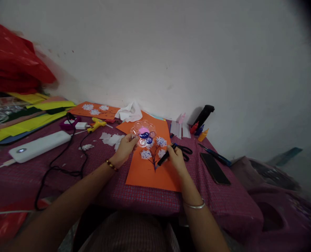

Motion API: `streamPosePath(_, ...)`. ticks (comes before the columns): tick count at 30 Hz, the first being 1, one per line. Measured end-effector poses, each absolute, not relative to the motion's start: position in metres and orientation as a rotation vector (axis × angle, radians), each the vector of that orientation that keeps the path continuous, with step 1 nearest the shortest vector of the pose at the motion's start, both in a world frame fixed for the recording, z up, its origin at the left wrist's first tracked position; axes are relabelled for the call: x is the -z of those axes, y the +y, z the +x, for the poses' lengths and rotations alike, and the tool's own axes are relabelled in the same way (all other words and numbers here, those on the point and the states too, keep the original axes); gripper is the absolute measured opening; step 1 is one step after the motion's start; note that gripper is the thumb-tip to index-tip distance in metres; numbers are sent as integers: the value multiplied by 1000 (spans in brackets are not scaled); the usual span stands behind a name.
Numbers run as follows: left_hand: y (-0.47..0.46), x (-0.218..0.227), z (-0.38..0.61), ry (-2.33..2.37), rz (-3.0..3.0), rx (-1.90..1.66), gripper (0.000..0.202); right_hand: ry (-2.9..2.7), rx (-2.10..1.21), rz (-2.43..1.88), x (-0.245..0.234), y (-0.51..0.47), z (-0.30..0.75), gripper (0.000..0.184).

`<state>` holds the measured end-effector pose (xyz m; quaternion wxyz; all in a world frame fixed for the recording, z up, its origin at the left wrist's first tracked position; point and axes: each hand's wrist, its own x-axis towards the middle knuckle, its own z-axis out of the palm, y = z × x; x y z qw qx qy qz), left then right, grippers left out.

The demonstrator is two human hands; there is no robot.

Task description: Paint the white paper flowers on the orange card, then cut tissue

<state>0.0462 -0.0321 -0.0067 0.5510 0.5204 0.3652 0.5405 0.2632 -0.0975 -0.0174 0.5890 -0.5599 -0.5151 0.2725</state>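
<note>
My left hand (124, 149) pinches the near-left edge of a clear flower-shaped paint palette (137, 128), which has pink and dark blue paint in its wells. The palette is over the upper part of an orange sheet (142, 175). My right hand (175, 157) is closed around a thick black pen (163, 159), slanted down to the left. Its tip is at the lower end of a dark drawn stem (153, 157); whether it touches the paper I cannot tell. White paper blossoms with blue specks (146, 154) surround the stem. Black scissor handles (186, 150) show just beyond my right hand.
Left are a yellow glue gun (96, 124), white power bank (41, 146), black cable (66, 171) and paper scraps (110, 139). Crumpled tissue (130, 112) lies at the back. Paint bottles (202, 135), a blue cutter (218, 156) and a phone (214, 168) are right.
</note>
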Motion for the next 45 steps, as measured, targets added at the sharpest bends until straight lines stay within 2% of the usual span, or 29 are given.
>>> streamPosePath(36,-35,4,46,864,1265,-1253,24,-1308,-739,-1333,11,-102,262,37)
streamPosePath(45,-34,4,46,870,1266,-1247,22,-1306,-778,-1322,10,-102,265,42)
